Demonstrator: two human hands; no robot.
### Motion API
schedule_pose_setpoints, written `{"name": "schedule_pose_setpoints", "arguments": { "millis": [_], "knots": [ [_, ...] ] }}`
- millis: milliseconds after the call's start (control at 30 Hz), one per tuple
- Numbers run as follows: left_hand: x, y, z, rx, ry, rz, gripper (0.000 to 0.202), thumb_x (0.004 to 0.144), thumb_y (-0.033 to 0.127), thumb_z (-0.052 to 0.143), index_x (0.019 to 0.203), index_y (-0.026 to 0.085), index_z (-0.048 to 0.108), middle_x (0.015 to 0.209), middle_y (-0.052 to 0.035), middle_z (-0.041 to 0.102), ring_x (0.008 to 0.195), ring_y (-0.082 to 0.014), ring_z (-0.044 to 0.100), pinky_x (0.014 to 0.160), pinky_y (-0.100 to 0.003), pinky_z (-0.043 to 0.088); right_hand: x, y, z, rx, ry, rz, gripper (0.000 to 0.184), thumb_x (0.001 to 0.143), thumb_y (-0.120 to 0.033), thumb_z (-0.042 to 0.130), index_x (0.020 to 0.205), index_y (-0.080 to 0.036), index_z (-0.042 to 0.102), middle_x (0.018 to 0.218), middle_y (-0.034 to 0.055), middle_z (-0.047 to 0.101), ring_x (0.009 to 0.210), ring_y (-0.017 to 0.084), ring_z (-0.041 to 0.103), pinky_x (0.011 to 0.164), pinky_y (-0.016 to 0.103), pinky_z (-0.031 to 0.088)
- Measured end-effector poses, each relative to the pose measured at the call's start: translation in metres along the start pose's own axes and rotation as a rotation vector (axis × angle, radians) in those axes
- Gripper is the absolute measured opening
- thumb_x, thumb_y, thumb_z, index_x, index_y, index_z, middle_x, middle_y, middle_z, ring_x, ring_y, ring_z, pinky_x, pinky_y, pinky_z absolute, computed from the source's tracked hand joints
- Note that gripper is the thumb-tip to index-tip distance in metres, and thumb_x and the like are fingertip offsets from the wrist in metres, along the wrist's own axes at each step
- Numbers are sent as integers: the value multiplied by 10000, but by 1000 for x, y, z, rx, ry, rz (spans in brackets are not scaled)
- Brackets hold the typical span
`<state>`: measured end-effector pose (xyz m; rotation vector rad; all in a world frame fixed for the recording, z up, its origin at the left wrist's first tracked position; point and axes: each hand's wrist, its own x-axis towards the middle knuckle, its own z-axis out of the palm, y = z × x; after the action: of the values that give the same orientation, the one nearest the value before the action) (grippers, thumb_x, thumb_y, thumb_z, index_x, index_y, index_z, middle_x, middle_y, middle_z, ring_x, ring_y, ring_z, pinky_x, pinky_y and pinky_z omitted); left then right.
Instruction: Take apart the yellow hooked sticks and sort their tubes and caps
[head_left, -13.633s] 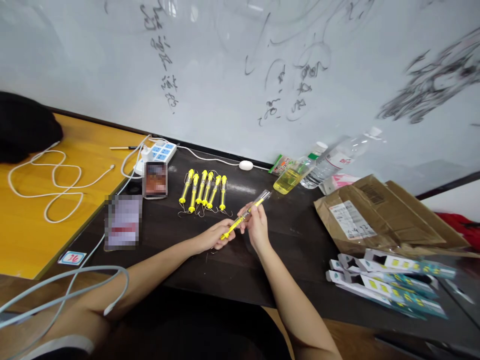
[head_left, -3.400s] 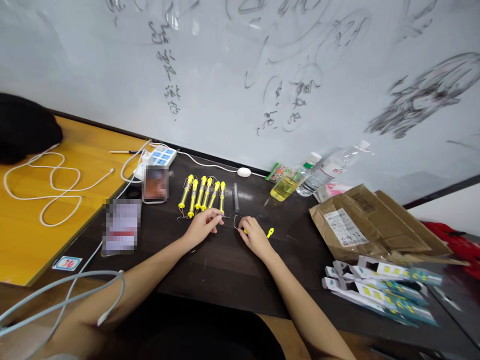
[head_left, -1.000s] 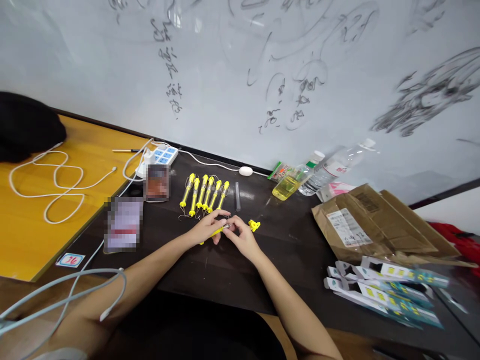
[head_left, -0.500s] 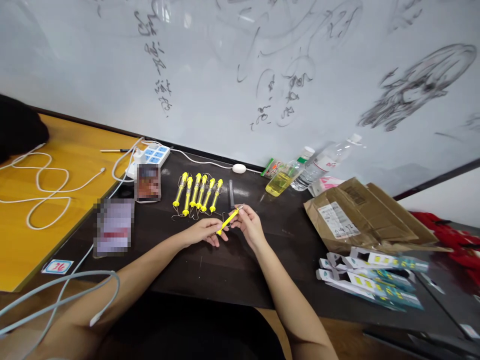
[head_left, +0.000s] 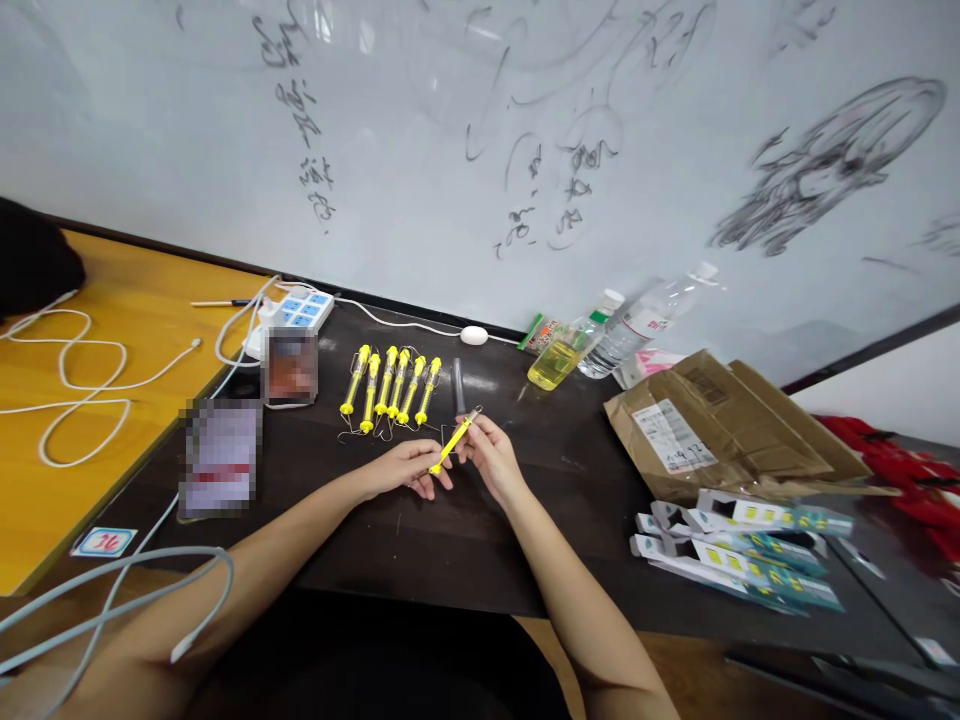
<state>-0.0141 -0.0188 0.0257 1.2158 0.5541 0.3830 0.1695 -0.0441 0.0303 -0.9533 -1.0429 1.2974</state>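
The left hand [head_left: 409, 468] and right hand [head_left: 487, 455] both pinch a slim yellow rod [head_left: 451, 445], held tilted just above the dark table [head_left: 465, 545], near a loose clear tube [head_left: 457, 383] and a row of yellow spring scales [head_left: 390, 388], with a cardboard mailer [head_left: 720, 430] well apart on the right.

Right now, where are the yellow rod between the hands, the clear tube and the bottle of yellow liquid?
yellow rod [head_left: 453, 442]: head view, middle of its shaft.
clear tube [head_left: 457, 384]: head view, middle of its length.
bottle of yellow liquid [head_left: 553, 362]: head view, its liquid-filled body.
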Motion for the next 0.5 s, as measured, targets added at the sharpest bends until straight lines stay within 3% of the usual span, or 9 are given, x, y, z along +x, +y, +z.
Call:
{"name": "schedule_pose_setpoints", "arguments": {
  "millis": [200, 367, 500],
  "knots": [
    [0, -1, -1, 27, 14, 18, 386, 774, 516, 620, 864, 142, 599, 919, -84, 690, 636, -95, 634, 620, -219, 505, -1, -4, 1, 22, -1, -19, 293, 781, -418, 641, 994, -217, 636, 743, 2, 580, 598, 106, 542, 474, 215, 433],
    [1, -2, -1, 41, 3, -12, 379, 758, 498, 648, 855, 133, 686, 869, -68, 680, 646, -88, 613, 627, -207, 496, 0, -5, 0, 8, 47, -60, 227, 788, -404, 642, 897, -205, 623, 753, -3, 577, 547, 80, 507, 454, 206, 404],
    [4, -5, -3, -69, 110, 7, 370, 739, 466, 685, 888, 128, 704, 740, -37, 645, 660, -90, 587, 680, -222, 485, 0, 2, 1, -85, -15, -55, 310, 808, -446, 604, 1015, -216, 590, 780, 3, 574, 609, 104, 542, 476, 213, 420]
  ]
}}
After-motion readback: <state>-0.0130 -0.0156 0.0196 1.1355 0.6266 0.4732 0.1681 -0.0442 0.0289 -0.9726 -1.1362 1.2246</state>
